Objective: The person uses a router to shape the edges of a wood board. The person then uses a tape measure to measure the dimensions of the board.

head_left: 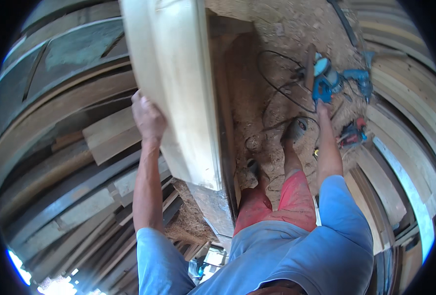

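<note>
A long pale wooden board (178, 93) lies along a dark wooden bench (213, 201), stretching away from me. My left hand (148, 115) is closed on the board's left edge, with the fingers partly hidden by it. Low on the right, my right hand (324, 107) is closed round the handle of a blue power tool (321, 90). A round, pale disc-like part shows at its far end; the exact kind of tool is unclear. Just right of it lies a blue-green power drill (358, 76).
Sawdust and shavings cover the floor (282, 29). A black cord (264, 73) loops between the bench and the tools. A red-and-black tool (353, 132) lies near my right forearm. Stacked planks line the left (46, 182) and right (395, 88). My feet stand beside the bench.
</note>
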`<state>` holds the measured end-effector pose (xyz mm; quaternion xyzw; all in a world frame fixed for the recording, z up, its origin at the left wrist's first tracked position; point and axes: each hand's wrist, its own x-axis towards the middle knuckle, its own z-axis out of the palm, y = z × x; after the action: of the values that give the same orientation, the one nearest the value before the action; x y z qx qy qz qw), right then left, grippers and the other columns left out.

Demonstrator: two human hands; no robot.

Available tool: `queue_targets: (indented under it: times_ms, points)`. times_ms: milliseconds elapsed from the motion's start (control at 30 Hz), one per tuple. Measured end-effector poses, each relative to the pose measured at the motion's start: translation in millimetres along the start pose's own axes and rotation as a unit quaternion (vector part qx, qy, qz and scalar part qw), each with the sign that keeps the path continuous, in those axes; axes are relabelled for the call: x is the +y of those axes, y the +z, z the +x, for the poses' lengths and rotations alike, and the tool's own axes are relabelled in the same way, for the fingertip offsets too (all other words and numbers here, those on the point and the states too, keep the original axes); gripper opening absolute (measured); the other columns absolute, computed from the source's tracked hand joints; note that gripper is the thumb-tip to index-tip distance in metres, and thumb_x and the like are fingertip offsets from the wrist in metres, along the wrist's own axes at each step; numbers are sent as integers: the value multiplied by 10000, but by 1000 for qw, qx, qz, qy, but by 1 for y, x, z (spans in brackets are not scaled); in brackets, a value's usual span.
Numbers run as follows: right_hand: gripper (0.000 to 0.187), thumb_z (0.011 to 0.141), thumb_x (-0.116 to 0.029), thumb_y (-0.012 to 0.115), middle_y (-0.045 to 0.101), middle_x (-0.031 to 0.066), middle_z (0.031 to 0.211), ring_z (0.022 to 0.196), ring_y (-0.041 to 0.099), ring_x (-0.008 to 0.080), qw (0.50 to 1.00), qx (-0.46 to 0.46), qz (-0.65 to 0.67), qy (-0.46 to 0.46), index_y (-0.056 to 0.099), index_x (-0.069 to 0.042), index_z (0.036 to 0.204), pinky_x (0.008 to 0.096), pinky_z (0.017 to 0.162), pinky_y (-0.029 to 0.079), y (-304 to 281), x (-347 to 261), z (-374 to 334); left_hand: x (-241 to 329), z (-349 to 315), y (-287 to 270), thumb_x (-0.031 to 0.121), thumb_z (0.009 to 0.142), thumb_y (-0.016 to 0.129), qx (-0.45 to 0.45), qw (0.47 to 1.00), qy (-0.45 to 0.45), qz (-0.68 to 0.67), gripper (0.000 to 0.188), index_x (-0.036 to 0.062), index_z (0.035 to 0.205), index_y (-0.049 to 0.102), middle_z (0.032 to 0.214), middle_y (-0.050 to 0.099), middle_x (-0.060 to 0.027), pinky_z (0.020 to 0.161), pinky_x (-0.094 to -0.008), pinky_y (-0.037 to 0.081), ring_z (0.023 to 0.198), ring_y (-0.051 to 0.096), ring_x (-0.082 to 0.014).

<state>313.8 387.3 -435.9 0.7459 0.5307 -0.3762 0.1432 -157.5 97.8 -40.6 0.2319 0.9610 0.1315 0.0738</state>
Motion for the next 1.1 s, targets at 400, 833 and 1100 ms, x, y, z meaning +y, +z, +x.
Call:
queue_targets:
  times_ms: [400,833,1100]
  points:
    - [509,971,-345,674,672,69,1061,860,621,106,863,-403,190,-238,560,-25,1350,258,750,517,-70,-116,-270,6,-2,0,254,955,524,105,992,-24,65,289,61,1162,582,1131,616,-195,1019,-622,353,1153,557,-392]
    - [425,967,-152,660,695,158,1166,938,704,208,851,-401,218,-260,555,95,1296,337,799,582,-57,-133,-458,36,-143,-9,266,929,653,123,986,-73,-84,638,-27,1429,387,1276,504,-272,1003,-551,386,1159,488,-432]
    - [429,836,-176,745,742,167,1026,892,718,207,871,-371,79,-313,689,127,1134,337,816,573,-152,-92,-545,27,-262,-25,330,941,668,-59,909,-211,-354,655,-30,1421,403,1284,580,-299,1058,-513,441,1204,563,-458]
